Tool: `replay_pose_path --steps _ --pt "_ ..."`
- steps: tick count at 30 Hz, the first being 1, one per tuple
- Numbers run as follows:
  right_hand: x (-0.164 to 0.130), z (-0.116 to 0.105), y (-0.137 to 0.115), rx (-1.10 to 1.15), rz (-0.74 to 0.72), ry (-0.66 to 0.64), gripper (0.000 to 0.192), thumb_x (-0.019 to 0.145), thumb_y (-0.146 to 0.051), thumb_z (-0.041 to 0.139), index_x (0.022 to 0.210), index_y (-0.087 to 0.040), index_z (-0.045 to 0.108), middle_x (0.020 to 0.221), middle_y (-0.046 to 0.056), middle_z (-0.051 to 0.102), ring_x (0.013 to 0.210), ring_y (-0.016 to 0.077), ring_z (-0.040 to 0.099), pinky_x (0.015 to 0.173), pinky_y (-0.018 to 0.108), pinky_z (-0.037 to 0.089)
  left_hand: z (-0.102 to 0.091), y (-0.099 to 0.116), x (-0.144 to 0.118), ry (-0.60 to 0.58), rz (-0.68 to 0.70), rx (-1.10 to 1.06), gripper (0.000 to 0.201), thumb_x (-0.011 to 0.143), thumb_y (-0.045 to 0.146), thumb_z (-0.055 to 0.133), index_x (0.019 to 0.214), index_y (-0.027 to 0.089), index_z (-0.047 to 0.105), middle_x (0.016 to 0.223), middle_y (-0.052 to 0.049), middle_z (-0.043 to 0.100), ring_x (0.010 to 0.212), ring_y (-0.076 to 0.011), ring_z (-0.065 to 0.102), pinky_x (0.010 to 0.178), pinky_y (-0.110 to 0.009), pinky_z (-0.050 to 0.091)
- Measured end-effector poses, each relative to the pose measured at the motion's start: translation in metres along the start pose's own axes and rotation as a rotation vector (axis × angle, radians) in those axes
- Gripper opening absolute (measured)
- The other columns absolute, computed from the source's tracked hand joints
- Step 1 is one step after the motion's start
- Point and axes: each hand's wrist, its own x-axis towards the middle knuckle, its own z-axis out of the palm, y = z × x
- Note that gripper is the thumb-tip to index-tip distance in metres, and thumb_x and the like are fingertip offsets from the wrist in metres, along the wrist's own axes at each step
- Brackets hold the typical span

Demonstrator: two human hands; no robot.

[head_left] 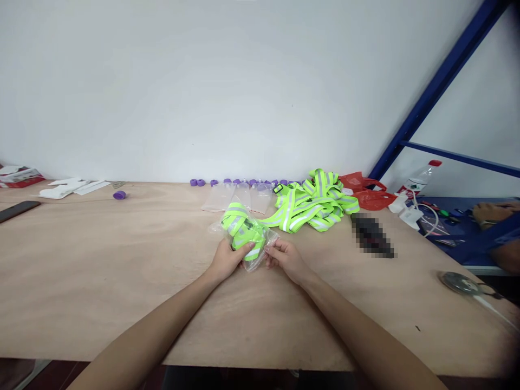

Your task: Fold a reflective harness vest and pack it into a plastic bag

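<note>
My left hand [228,259] is wrapped round a bundled neon-yellow reflective strap [246,234] inside a clear plastic bag [253,265], its thumb lying over the front. On the bag's right side, the fingers of my right hand [287,258] pinch the plastic edge. The upper loop of the strap leans back and to the left. A large tangle of the same reflective straps [311,206] lies just behind and to the right, with a dark buckle showing. Several flat clear bags [221,199] rest directly behind the bundle.
Purple rolls [195,182] line the wall, and another purple roll [119,195] sits to the left. At right are a red plastic bag [371,197], a white charger [410,216], a pixelated dark object [371,235] and a blue metal frame [430,81]. Another person's hand [495,212] is beyond.
</note>
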Motion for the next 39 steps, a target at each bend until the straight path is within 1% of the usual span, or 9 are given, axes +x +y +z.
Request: replay_pose_path --steps 3,6,9,14,20,26,35,39 --pt "-0.0003 -0.0002 -0.0001 -0.003 -0.006 -0.010 0.043 0.069 -0.056 0.083 0.075 -0.016 0.069 0.069 0.001 0.070 0.056 0.0125 0.062 0.059 0.027 0.053 -0.0009 -0.0008 0.0003 0.000 0.019 -0.001 0.043 0.075 0.053 0.077 0.090 0.013 0.068 0.069 -0.004 0.069 0.054 -0.0166 0.061 0.048 -0.025 0.049" --pt "0.0001 -0.0014 -0.0005 -0.012 -0.001 -0.044 0.041 0.069 -0.053 0.084 0.079 -0.016 0.070 0.069 0.001 0.069 0.059 0.0134 0.064 0.062 0.029 0.055 -0.0020 -0.0014 0.0006 0.008 0.036 0.002 0.042 0.077 0.052 0.076 0.092 0.014 0.069 0.074 -0.005 0.071 0.061 -0.0189 0.064 0.053 -0.027 0.051" --pt "0.0008 -0.0028 -0.0010 -0.029 0.010 -0.084 0.041 0.069 -0.053 0.084 0.079 -0.016 0.071 0.068 0.001 0.069 0.061 0.0135 0.064 0.064 0.029 0.055 -0.0031 -0.0022 0.0009 0.009 0.048 0.006 0.041 0.077 0.051 0.076 0.093 0.013 0.070 0.078 -0.006 0.073 0.067 -0.0207 0.066 0.058 -0.028 0.052" --pt "0.0005 -0.0034 -0.0024 -0.058 0.014 -0.123 0.040 0.070 -0.053 0.083 0.077 -0.016 0.072 0.066 0.001 0.069 0.061 0.0141 0.064 0.062 0.029 0.055 -0.0034 -0.0037 0.0010 0.008 0.068 0.006 0.042 0.077 0.051 0.077 0.095 0.013 0.070 0.087 -0.008 0.075 0.078 -0.0236 0.069 0.066 -0.030 0.055" --pt "-0.0018 -0.0019 -0.0062 -0.079 0.006 -0.124 0.042 0.068 -0.057 0.083 0.071 -0.017 0.072 0.061 0.001 0.068 0.056 0.0137 0.062 0.060 0.028 0.052 -0.0023 -0.0045 0.0010 -0.019 0.064 0.003 0.042 0.076 0.051 0.077 0.093 0.013 0.070 0.081 -0.008 0.075 0.075 -0.0234 0.069 0.065 -0.030 0.055" --pt "-0.0021 -0.0015 -0.0069 -0.086 0.004 -0.106 0.041 0.067 -0.056 0.083 0.071 -0.017 0.071 0.062 0.001 0.068 0.057 0.0136 0.061 0.060 0.028 0.052 -0.0022 -0.0038 0.0006 -0.022 0.058 -0.001 0.042 0.077 0.052 0.077 0.093 0.013 0.070 0.083 -0.008 0.075 0.076 -0.0237 0.069 0.065 -0.030 0.054" --pt "-0.0017 -0.0012 -0.0067 -0.091 -0.010 -0.108 0.042 0.067 -0.057 0.082 0.070 -0.017 0.071 0.059 0.001 0.067 0.055 0.0138 0.060 0.059 0.029 0.051 -0.0027 -0.0046 0.0012 -0.026 0.057 -0.008 0.044 0.076 0.052 0.077 0.096 0.014 0.071 0.089 -0.009 0.076 0.082 -0.0248 0.070 0.069 -0.031 0.055" --pt "-0.0019 0.0008 -0.0068 -0.090 -0.020 -0.097 0.043 0.066 -0.058 0.082 0.066 -0.018 0.070 0.059 0.000 0.066 0.054 0.0132 0.059 0.057 0.028 0.051 -0.0028 -0.0045 0.0010 -0.033 0.057 -0.003 0.042 0.077 0.052 0.077 0.092 0.013 0.071 0.083 -0.008 0.075 0.077 -0.0243 0.069 0.065 -0.031 0.055"
